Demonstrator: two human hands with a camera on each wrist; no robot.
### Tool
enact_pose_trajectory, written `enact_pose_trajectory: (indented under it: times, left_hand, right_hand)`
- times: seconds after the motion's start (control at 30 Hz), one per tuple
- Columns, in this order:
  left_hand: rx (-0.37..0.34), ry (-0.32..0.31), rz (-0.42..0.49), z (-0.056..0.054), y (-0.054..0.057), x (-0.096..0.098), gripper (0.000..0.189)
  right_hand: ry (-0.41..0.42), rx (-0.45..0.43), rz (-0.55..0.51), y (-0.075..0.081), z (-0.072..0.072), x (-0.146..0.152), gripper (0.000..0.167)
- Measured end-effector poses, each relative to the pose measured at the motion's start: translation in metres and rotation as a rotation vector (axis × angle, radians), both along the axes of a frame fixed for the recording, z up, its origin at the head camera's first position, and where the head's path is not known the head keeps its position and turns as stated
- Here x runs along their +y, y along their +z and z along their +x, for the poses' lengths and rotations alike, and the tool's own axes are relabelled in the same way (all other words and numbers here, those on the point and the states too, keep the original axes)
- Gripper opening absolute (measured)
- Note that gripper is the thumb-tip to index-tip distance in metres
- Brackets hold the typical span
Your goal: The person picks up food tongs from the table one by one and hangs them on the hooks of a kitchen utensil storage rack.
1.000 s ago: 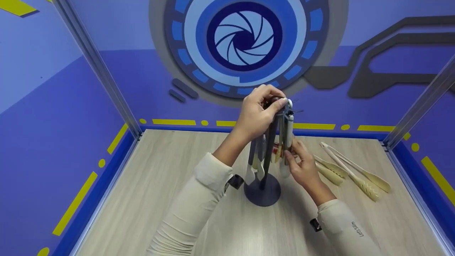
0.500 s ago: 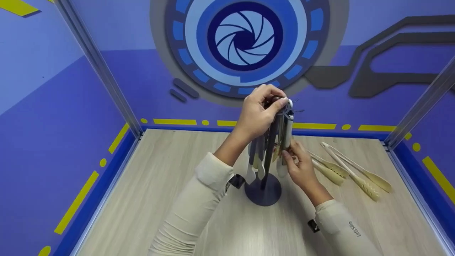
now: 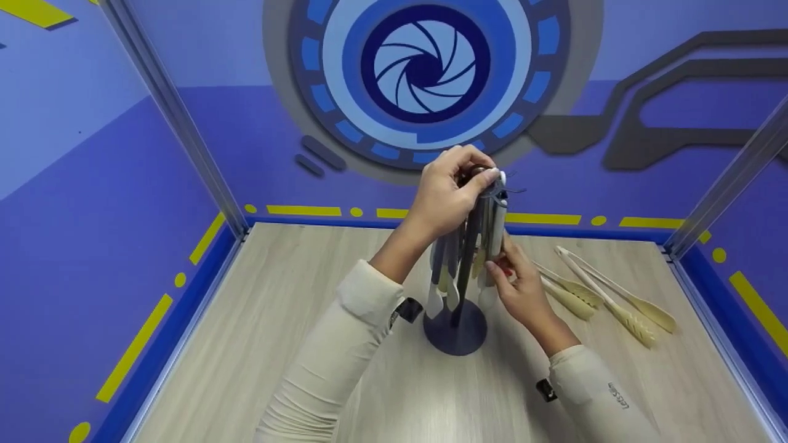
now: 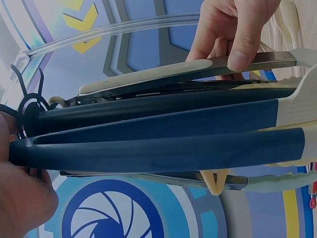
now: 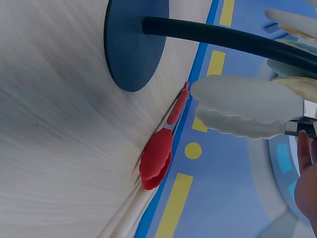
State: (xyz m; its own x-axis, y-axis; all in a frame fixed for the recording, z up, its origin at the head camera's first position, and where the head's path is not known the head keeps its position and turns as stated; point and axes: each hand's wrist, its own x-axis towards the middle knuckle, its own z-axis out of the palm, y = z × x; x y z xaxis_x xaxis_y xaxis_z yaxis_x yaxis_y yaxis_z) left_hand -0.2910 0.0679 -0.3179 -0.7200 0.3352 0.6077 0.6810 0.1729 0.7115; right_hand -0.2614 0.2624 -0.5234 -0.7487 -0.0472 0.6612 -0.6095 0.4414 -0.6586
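My left hand (image 3: 443, 197) grips the top of a dark hanging rack (image 3: 455, 335), which stands upright on a round base with thin hooks around its top. Several tongs hang from it, among them dark blue tongs (image 4: 163, 153) with cream heads. Lower on the right side, my right hand (image 3: 520, 286) pinches the metal arms of white-headed tongs (image 5: 242, 104). These have pale handle grips (image 4: 148, 77), and their upper end lies close by the hooks. The left fingers partly hide the rack's top.
Beige tongs (image 3: 615, 301) lie on the wooden table (image 3: 295, 344) right of the rack, with another beige pair (image 3: 569, 295) beside them. Red tongs (image 5: 157, 153) lie at the table's back edge. Printed blue walls (image 3: 215, 141) enclose the back and sides.
My right hand has shifted slightly left, bringing the lower end of the white-headed tongs nearer the rack's pole. The left hand has kept its hold on the top.
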Motion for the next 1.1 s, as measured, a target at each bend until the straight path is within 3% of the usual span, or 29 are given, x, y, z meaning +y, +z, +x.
enact_pose_trajectory:
  times: [0.5, 0.9, 1.1]
  left_hand:
    - [0.009, 0.019, -0.037, 0.000, 0.004, -0.002, 0.009]
    - [0.026, 0.030, -0.053, 0.000, 0.004, -0.002, 0.010]
    - [0.064, 0.053, -0.069, 0.001, 0.004, -0.001, 0.010]
  right_hand:
    - [0.003, 0.005, 0.021, 0.011, 0.003, 0.015, 0.064]
    - [-0.187, 0.078, 0.057, -0.001, -0.003, 0.042, 0.044]
    - [-0.291, 0.004, 0.099, -0.015, -0.007, 0.059, 0.037]
